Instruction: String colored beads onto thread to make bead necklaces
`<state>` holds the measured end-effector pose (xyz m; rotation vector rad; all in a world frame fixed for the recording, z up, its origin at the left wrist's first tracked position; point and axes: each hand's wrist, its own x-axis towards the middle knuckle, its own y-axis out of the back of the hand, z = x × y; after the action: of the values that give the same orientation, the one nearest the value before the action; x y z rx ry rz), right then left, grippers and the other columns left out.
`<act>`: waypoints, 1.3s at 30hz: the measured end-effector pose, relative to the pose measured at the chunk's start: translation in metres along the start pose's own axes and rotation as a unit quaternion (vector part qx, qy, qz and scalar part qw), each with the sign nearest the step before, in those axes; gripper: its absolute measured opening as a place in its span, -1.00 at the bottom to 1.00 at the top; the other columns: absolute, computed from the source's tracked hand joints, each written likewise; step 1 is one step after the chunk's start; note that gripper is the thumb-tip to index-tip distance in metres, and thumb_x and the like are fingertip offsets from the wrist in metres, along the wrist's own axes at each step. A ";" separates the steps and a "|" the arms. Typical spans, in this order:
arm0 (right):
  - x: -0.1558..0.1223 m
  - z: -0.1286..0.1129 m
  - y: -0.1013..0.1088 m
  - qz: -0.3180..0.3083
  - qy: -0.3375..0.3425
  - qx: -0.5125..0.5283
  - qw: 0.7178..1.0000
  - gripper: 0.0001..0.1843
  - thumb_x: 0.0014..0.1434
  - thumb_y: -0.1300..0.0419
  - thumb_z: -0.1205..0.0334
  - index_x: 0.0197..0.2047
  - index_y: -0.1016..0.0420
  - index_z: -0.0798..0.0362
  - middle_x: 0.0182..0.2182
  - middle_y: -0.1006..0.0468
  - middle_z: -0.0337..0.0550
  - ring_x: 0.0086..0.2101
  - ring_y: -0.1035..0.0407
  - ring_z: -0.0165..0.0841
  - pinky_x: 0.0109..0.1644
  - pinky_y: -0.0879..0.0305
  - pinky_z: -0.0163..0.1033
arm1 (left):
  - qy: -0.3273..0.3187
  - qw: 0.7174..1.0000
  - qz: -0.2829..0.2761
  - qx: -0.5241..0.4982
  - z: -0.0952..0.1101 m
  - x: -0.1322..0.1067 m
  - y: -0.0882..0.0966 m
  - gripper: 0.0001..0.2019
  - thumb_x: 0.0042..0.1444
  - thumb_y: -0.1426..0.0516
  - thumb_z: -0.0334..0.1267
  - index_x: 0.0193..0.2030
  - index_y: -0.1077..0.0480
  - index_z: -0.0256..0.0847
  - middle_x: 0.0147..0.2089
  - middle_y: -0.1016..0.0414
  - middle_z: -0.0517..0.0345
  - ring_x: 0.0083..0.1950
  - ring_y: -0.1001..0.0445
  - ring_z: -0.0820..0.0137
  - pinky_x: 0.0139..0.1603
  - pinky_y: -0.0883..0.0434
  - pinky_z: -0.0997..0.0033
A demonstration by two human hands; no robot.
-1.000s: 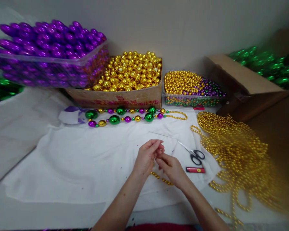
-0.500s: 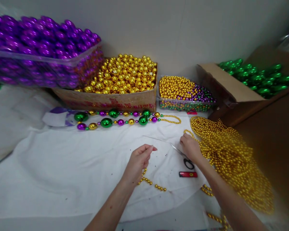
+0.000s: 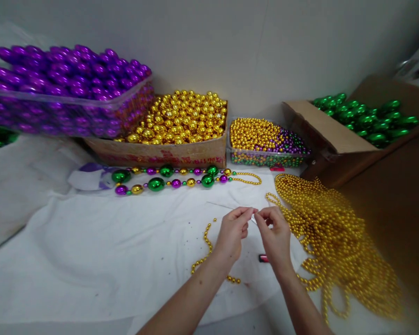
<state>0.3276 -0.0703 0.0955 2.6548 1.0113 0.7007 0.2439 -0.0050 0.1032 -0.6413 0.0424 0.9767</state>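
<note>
Left hand [image 3: 232, 232] and right hand [image 3: 274, 235] meet fingertip to fingertip above the white cloth [image 3: 108, 242], both pinched shut on a thin clear thread [image 3: 219, 205] running up-left, a short strand of small gold beads [image 3: 206, 242] lying just left of the left wrist, heap of gold bead strings [image 3: 335, 232] at right.

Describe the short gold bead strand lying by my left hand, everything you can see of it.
The short gold bead strand is a run of small, shiny, metallic-looking round beads. It lies loose on the white cloth, curving from a single bead at the top down past the left hand, where the wrist hides part of it, and it shows again as a few beads below. Whether the hand touches it is unclear.
</note>
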 end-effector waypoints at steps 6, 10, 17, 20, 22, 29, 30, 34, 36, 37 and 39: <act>-0.007 -0.002 0.000 0.001 -0.058 0.087 0.995 -0.88 0.12 -0.17 0.31 -0.46 -0.41 0.07 -0.47 -0.38 -0.26 -0.42 -0.28 -0.39 -0.34 -0.20 -0.27 | 0.008 1.000 0.005 0.030 0.001 -0.010 0.005 -0.71 -0.06 -0.27 -0.13 -0.29 -0.52 -0.34 -0.58 -0.04 0.33 -0.61 0.11 0.67 -0.64 0.22 0.58; -0.017 -0.039 0.012 0.003 -0.044 0.110 0.993 -0.87 0.13 -0.17 0.33 -0.46 -0.39 0.03 -0.47 -0.39 -0.26 -0.41 -0.29 -0.37 -0.34 -0.20 -0.26 | 0.017 1.000 0.001 0.002 0.009 -0.019 0.003 -0.70 -0.08 -0.29 -0.12 -0.28 -0.52 -0.33 -0.60 -0.02 0.35 -0.61 0.15 0.67 -0.64 0.22 0.60; -0.028 -0.089 0.017 -0.065 0.048 0.103 0.991 -0.82 0.14 -0.14 0.42 -0.41 -0.42 -0.05 -0.41 -0.42 -0.21 -0.33 -0.32 -0.31 -0.26 -0.25 -0.19 | 0.014 0.999 -0.003 -0.040 0.023 -0.034 0.001 -0.79 -0.05 -0.27 -0.17 -0.32 -0.48 -0.25 -0.43 -0.41 0.20 -0.44 -0.32 0.55 -0.42 -0.26 0.58; -0.024 -0.076 0.008 -0.039 0.061 0.049 0.996 -0.83 0.14 -0.13 0.42 -0.38 -0.43 -0.04 -0.35 -0.42 -0.18 -0.27 -0.31 -0.29 -0.22 -0.25 -0.17 | -0.011 0.999 0.005 -0.053 0.026 -0.038 0.003 -0.82 -0.03 -0.26 -0.19 -0.33 -0.47 -0.26 -0.36 -0.44 0.19 -0.41 -0.34 0.56 -0.41 -0.27 0.61; -0.022 -0.070 0.006 -0.011 0.089 0.000 0.996 -0.86 0.14 -0.15 0.41 -0.36 -0.45 -0.04 -0.25 -0.41 -0.13 -0.15 -0.29 -0.23 -0.10 -0.23 -0.09 | -0.035 0.998 -0.001 -0.051 0.029 -0.041 0.003 -0.84 0.00 -0.24 -0.21 -0.35 -0.45 -0.26 -0.31 -0.46 0.16 -0.34 -0.37 0.54 -0.34 -0.30 0.60; -0.018 -0.063 0.012 0.022 0.040 0.026 0.999 -0.91 0.11 -0.21 0.31 -0.39 -0.51 -0.05 -0.03 -0.38 -0.12 0.05 -0.20 -0.16 0.10 -0.10 0.02 | -0.014 0.994 -0.092 -0.060 0.031 -0.039 -0.005 -0.81 0.07 -0.18 -0.15 -0.37 -0.33 -0.22 -0.44 -0.38 0.22 -0.46 -0.35 0.51 -0.45 -0.30 0.55; -0.017 -0.061 0.013 0.023 0.020 0.039 0.999 -0.92 0.11 -0.21 0.29 -0.41 -0.51 -0.04 -0.03 -0.39 -0.12 0.04 -0.21 -0.16 0.09 -0.11 0.01 | -0.006 0.994 -0.097 -0.045 0.029 -0.037 -0.006 -0.80 0.08 -0.17 -0.12 -0.36 -0.32 -0.22 -0.49 -0.34 0.25 -0.54 -0.29 0.54 -0.54 -0.24 0.56; -0.015 -0.048 0.014 0.026 -0.053 0.067 0.996 -0.95 0.06 -0.24 0.25 -0.43 -0.49 -0.01 -0.04 -0.42 -0.09 -0.03 -0.27 -0.16 -0.05 -0.21 -0.07 | -0.030 0.994 -0.081 0.066 0.024 -0.031 -0.006 -0.75 0.08 -0.15 -0.08 -0.39 -0.31 -0.23 -0.58 -0.26 0.29 -0.62 -0.16 0.58 -0.62 -0.07 0.58; -0.013 -0.042 0.014 0.011 -0.093 0.106 0.990 -0.93 0.04 -0.25 0.22 -0.44 -0.47 0.01 -0.05 -0.43 -0.08 -0.07 -0.30 -0.19 -0.15 -0.24 -0.15 | -0.057 0.988 -0.072 0.127 0.023 -0.030 -0.005 -0.75 0.08 -0.15 -0.09 -0.44 -0.30 -0.24 -0.60 -0.22 0.30 -0.60 -0.12 0.58 -0.59 -0.06 0.57; -0.012 -0.039 0.015 0.002 -0.112 0.138 0.984 -0.92 0.03 -0.25 0.21 -0.44 -0.46 0.02 -0.05 -0.43 -0.07 -0.09 -0.32 -0.20 -0.18 -0.24 -0.17 | -0.071 0.983 -0.070 0.153 0.023 -0.029 -0.004 -0.75 0.09 -0.15 -0.10 -0.45 -0.30 -0.24 -0.60 -0.20 0.30 -0.59 -0.11 0.58 -0.58 -0.05 0.56; -0.009 -0.034 0.016 -0.019 -0.138 0.199 0.970 -0.89 0.03 -0.26 0.20 -0.44 -0.44 0.04 -0.08 -0.45 -0.07 -0.12 -0.33 -0.22 -0.19 -0.24 -0.21 | -0.093 0.974 -0.067 0.193 0.023 -0.029 -0.003 -0.75 0.09 -0.14 -0.10 -0.45 -0.32 -0.24 -0.60 -0.16 0.30 -0.56 -0.09 0.56 -0.56 -0.04 0.54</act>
<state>0.3139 -0.0870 0.1274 2.9432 1.2220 0.1151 0.2237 -0.0156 0.1324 -0.1904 0.0212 0.8629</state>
